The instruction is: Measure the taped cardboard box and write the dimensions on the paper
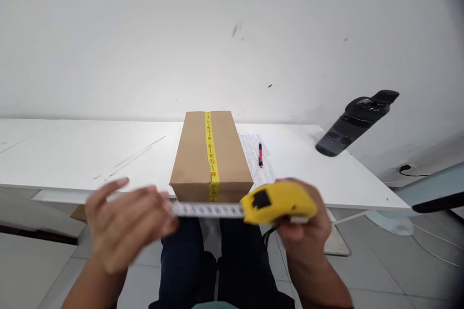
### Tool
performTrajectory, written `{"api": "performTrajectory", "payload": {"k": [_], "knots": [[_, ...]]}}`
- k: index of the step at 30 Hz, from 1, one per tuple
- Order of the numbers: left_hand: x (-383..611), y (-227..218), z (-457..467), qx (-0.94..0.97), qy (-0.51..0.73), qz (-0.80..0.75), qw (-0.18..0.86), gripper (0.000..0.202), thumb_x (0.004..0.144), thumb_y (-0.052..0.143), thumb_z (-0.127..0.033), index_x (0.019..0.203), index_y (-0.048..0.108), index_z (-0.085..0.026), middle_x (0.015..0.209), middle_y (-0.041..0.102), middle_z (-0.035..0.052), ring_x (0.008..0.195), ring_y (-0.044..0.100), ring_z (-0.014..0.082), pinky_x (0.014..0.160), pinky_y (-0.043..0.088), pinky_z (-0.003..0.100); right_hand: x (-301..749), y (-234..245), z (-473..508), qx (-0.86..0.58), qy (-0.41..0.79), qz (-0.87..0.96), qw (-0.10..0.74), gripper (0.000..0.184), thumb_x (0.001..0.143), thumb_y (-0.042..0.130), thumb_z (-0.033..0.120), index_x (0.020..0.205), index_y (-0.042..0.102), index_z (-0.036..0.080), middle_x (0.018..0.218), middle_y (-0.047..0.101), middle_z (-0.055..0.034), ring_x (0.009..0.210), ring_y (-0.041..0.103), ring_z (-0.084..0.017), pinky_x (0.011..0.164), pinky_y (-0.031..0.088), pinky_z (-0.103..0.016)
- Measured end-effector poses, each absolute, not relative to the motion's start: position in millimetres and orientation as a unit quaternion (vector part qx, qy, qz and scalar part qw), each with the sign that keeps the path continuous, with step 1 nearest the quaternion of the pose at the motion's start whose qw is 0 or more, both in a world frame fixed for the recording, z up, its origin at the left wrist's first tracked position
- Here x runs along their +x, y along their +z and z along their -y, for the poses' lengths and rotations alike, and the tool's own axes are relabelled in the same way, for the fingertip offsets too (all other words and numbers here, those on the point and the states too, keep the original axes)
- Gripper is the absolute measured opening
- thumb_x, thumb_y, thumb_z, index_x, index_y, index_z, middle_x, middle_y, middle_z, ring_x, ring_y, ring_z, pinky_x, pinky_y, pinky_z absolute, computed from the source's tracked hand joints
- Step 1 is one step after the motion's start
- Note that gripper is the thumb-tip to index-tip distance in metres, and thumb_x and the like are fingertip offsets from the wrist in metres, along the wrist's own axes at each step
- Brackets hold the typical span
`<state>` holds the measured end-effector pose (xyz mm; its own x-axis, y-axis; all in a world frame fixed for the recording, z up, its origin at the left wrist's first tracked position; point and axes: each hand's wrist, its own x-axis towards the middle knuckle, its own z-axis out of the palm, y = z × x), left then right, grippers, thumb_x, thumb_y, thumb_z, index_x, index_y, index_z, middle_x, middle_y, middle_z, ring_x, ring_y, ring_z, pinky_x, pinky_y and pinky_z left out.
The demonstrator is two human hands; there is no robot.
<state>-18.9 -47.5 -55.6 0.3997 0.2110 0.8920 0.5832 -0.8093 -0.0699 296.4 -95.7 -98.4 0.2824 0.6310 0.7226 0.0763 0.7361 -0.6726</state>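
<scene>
In my right hand (311,222) is a yellow tape measure (282,201), held in front of the table's near edge. A short length of its white blade (210,210) stretches left to my left hand (128,219). The thumb and fingertips of that hand close on the blade's end, somewhat blurred, while its other fingers stick out. Just beyond the blade sits a closed cardboard box (195,149), sealed along the top with yellow printed tape (210,147). Its near face is partly hidden behind the blade and the tape measure.
Right of the box, a red and black pen (260,155) lies on a printed sheet (252,142) on the white table (90,149). A dark bottle (350,128) stands near the table's right end. A wall rises behind the table. A cable hangs from a plug (405,168) at the right.
</scene>
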Motion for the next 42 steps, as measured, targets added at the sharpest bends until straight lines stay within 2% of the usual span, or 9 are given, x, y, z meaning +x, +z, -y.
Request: {"api": "performTrajectory", "payload": {"k": [1, 3, 6, 8, 13, 20, 26, 34, 42], "knots": [[-27, -52, 28, -0.775, -0.526, 0.203, 0.284, 0.047, 0.076, 0.085, -0.027, 0.119, 0.07, -0.04, 0.093, 0.078, -0.0029, 0.071, 0.068, 0.0225, 0.09, 0.056, 0.054, 308, -98, 88, -0.336, 0.174, 0.524, 0.764, 0.056, 0.078, 0.085, 0.055, 0.124, 0.069, 0.028, 0.103, 0.074, -0.0081, 0.081, 0.073, -0.022, 0.067, 0.063, -0.033], [-43, -51, -8, -0.743, -0.534, 0.22, 0.339, 0.047, 0.08, 0.079, -0.021, 0.124, 0.068, -0.033, 0.099, 0.078, -0.0002, 0.082, 0.07, 0.0236, 0.089, 0.057, 0.049, 330, -97, 68, -0.363, 0.166, 0.45, 0.799, 0.053, 0.078, 0.086, 0.053, 0.122, 0.069, 0.029, 0.098, 0.073, -0.0037, 0.075, 0.071, -0.018, 0.066, 0.062, -0.03], [-59, -60, -44, -0.744, -0.523, 0.302, 0.287, 0.031, 0.088, 0.07, -0.023, 0.118, 0.07, -0.031, 0.105, 0.078, 0.0002, 0.093, 0.072, 0.0232, 0.085, 0.057, 0.042, 355, -100, 37, -0.393, 0.177, 0.404, 0.807, 0.053, 0.08, 0.085, 0.049, 0.126, 0.068, 0.029, 0.098, 0.073, -0.0017, 0.078, 0.07, -0.015, 0.071, 0.063, -0.031], [-66, -68, -55, -0.765, -0.502, 0.323, 0.243, 0.021, 0.09, 0.07, -0.026, 0.111, 0.072, -0.03, 0.102, 0.077, 0.0013, 0.092, 0.073, 0.0219, 0.082, 0.057, 0.038, 362, -107, 23, -0.411, 0.193, 0.394, 0.799, 0.055, 0.081, 0.084, 0.049, 0.13, 0.068, 0.028, 0.109, 0.074, -0.0041, 0.09, 0.072, -0.018, 0.081, 0.063, -0.034], [-69, -70, -51, -0.799, -0.446, 0.315, 0.252, 0.023, 0.092, 0.069, -0.029, 0.114, 0.073, -0.03, 0.102, 0.078, 0.006, 0.09, 0.071, 0.0232, 0.087, 0.052, 0.04, 351, -121, 12, -0.409, 0.211, 0.4, 0.792, 0.063, 0.082, 0.083, 0.05, 0.138, 0.067, 0.027, 0.13, 0.071, -0.0077, 0.116, 0.068, -0.022, 0.102, 0.057, -0.042], [-43, -62, -27, -0.856, -0.387, 0.267, 0.215, 0.049, 0.106, 0.036, -0.049, 0.143, 0.06, -0.027, 0.132, 0.069, 0.0148, 0.116, 0.065, 0.0307, 0.108, 0.042, 0.052, 323, -110, 8, -0.408, 0.237, 0.435, 0.767, 0.068, 0.079, 0.084, 0.052, 0.14, 0.067, 0.026, 0.109, 0.075, -0.0047, 0.086, 0.067, -0.018, 0.078, 0.062, -0.036], [-35, -64, -22, -0.871, -0.379, 0.263, 0.169, 0.047, 0.105, 0.041, -0.045, 0.148, 0.055, -0.03, 0.139, 0.066, 0.0131, 0.121, 0.064, 0.0299, 0.104, 0.045, 0.047, 326, -110, 5, -0.415, 0.226, 0.452, 0.756, 0.064, 0.082, 0.082, 0.05, 0.14, 0.067, 0.028, 0.088, 0.07, 0.0014, 0.067, 0.061, -0.013, 0.07, 0.059, -0.034], [-33, -64, -22, -0.864, -0.385, 0.272, 0.175, 0.043, 0.101, 0.054, -0.034, 0.144, 0.056, -0.029, 0.136, 0.068, 0.012, 0.119, 0.067, 0.0277, 0.099, 0.05, 0.042, 329, -113, 5, -0.4, 0.242, 0.455, 0.758, 0.061, 0.082, 0.083, 0.047, 0.138, 0.067, 0.031, 0.088, 0.068, 0.0024, 0.065, 0.06, -0.011, 0.066, 0.056, -0.031], [-31, -67, -20, -0.816, -0.376, 0.25, 0.362, 0.039, 0.091, 0.072, -0.024, 0.128, 0.062, -0.029, 0.103, 0.08, 0.0035, 0.089, 0.075, 0.0205, 0.094, 0.051, 0.037, 325, -105, 7, -0.383, 0.24, 0.463, 0.763, 0.056, 0.081, 0.084, 0.048, 0.132, 0.07, 0.03, 0.097, 0.072, -0.0008, 0.069, 0.062, -0.013, 0.062, 0.058, -0.03]]}}
